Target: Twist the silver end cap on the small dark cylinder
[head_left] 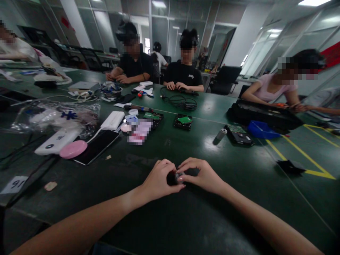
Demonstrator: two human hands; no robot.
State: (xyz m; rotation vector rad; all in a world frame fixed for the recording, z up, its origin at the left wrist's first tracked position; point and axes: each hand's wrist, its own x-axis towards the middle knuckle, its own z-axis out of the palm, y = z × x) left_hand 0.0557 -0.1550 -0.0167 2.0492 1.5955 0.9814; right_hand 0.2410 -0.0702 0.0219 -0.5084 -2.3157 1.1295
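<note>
Over the green table [170,219], my left hand [160,179] and my right hand [203,175] meet, fingertips closed on the same thing. It is a small grey metallic, rounded part [179,175], mostly covered by the fingers, so its kind does not show. Beyond my hands lies a hard drive with a green circuit board [185,121]. A second drive [156,118] is further left, partly behind a pink packet [140,131]. To the right of my hands are a grey metal cylinder [220,136] and another drive [239,134].
A blue tray [262,130] and a large black casing [265,113] are at the right. Left are a phone [99,147], a pink round case [73,149], a white power bank [57,141] and a plastic bag [58,117]. Black cable [183,102] lies coiled ahead; several people sit around the table.
</note>
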